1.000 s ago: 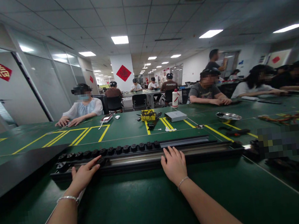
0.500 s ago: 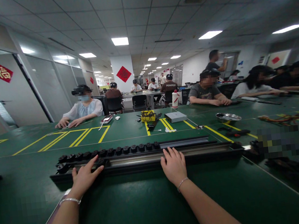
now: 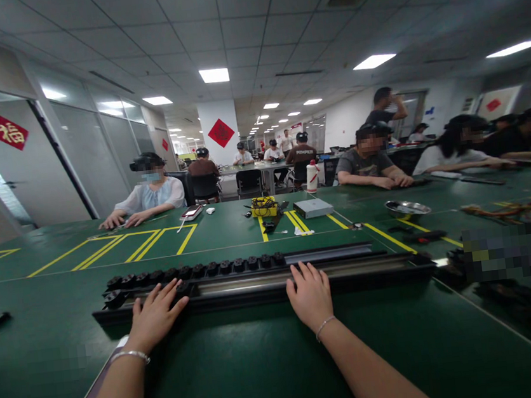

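The long black rail (image 3: 252, 295) lies crosswise on the green table (image 3: 275, 364), directly before the person. The left hand (image 3: 157, 317) is spread over its left part, thumb and forefinger beside a black round module (image 3: 186, 290); whether it grasps this module, I cannot tell. The right hand (image 3: 311, 293) rests with loose fingers over the rail, clenching nothing. An uneven push could tilt and jam the module; too weak steadying could let the rail slide into the row of black modules (image 3: 225, 267) behind.

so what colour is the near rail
The near rail is black with a silvery strip, best seen in the head view.
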`<state>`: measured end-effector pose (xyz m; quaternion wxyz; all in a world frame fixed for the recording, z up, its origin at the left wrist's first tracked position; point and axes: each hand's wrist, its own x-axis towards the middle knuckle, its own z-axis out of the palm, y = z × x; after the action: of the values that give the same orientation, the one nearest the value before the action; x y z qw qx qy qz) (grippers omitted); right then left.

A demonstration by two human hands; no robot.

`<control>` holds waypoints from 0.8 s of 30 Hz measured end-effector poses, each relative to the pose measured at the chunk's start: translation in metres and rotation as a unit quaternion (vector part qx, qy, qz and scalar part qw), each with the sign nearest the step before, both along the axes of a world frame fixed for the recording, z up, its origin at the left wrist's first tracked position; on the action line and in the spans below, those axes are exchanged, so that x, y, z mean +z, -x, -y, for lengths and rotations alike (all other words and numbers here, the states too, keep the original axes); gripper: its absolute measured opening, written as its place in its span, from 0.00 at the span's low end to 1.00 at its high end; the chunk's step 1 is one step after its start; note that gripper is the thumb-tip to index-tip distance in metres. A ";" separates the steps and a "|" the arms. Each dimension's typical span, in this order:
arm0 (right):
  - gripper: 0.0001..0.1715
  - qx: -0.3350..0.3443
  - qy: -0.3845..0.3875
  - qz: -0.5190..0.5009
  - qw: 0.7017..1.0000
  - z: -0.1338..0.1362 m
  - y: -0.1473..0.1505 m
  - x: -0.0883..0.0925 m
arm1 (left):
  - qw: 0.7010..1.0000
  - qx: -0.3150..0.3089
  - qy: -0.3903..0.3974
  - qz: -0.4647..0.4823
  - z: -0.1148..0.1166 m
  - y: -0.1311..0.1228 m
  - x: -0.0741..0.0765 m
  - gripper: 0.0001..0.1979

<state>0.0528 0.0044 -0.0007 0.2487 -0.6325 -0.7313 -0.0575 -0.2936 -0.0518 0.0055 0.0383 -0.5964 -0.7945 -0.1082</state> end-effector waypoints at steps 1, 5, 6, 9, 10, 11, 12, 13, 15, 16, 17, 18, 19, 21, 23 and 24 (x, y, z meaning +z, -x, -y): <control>0.26 0.000 0.000 0.001 1.000 0.000 0.000 0.000 | 1.000 -0.002 0.006 0.000 0.000 0.000 0.000 0.28; 0.27 0.001 -0.002 -0.001 1.000 -0.001 0.000 -0.001 | 1.000 -0.005 0.020 -0.007 0.000 0.000 0.001 0.29; 0.27 0.002 -0.002 -0.002 1.000 -0.001 0.000 -0.001 | 1.000 -0.005 0.023 -0.008 0.000 -0.001 0.002 0.29; 0.27 0.004 -0.006 -0.003 1.000 -0.001 0.000 -0.002 | 0.999 -0.003 0.031 -0.010 0.001 -0.002 0.003 0.29; 0.27 0.004 -0.008 -0.005 1.000 -0.001 0.000 -0.002 | 0.999 -0.002 0.033 -0.010 0.001 -0.002 0.004 0.29; 0.26 0.005 -0.010 -0.006 1.000 -0.001 0.000 -0.003 | 0.999 -0.001 0.034 -0.010 0.001 -0.003 0.004 0.30; 0.26 0.006 -0.012 -0.009 1.000 -0.001 -0.001 -0.003 | 0.999 -0.002 0.035 -0.010 0.001 -0.003 0.004 0.30; 0.26 0.006 -0.013 -0.011 1.000 -0.001 -0.001 -0.003 | 0.999 -0.003 0.036 -0.009 0.001 -0.003 0.004 0.30; 0.26 0.006 -0.014 -0.013 1.000 -0.001 -0.001 -0.004 | 0.999 -0.006 0.040 -0.009 0.000 -0.002 0.004 0.30; 0.26 0.006 -0.014 -0.013 1.000 -0.001 -0.001 -0.004 | 0.999 -0.008 0.042 -0.010 0.000 -0.002 0.004 0.31; 0.26 0.006 -0.014 -0.012 1.000 -0.001 -0.001 -0.004 | 0.999 -0.010 0.044 -0.010 0.000 -0.002 0.004 0.31; 0.26 0.006 -0.013 -0.011 1.000 -0.001 -0.001 -0.003 | 0.999 -0.011 0.044 -0.010 0.000 -0.002 0.005 0.31; 0.26 0.006 -0.013 -0.010 1.000 -0.001 -0.001 -0.003 | 0.999 -0.012 0.044 -0.009 0.001 -0.002 0.005 0.31; 0.26 0.006 -0.013 -0.010 1.000 -0.001 -0.001 -0.003 | 0.999 -0.013 0.041 -0.009 0.001 -0.002 0.005 0.31; 0.26 0.006 -0.014 -0.012 1.000 -0.001 -0.001 -0.003 | 0.999 -0.012 0.038 -0.014 0.001 -0.003 0.005 0.31; 0.26 0.006 -0.014 -0.013 1.000 -0.001 -0.001 -0.003 | 0.999 -0.011 0.038 -0.018 0.001 -0.003 0.005 0.31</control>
<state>0.0534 0.0054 -0.0037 0.2676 -0.6249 -0.7311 -0.0583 -0.2905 -0.0527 0.0105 0.0285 -0.6080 -0.7905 -0.0681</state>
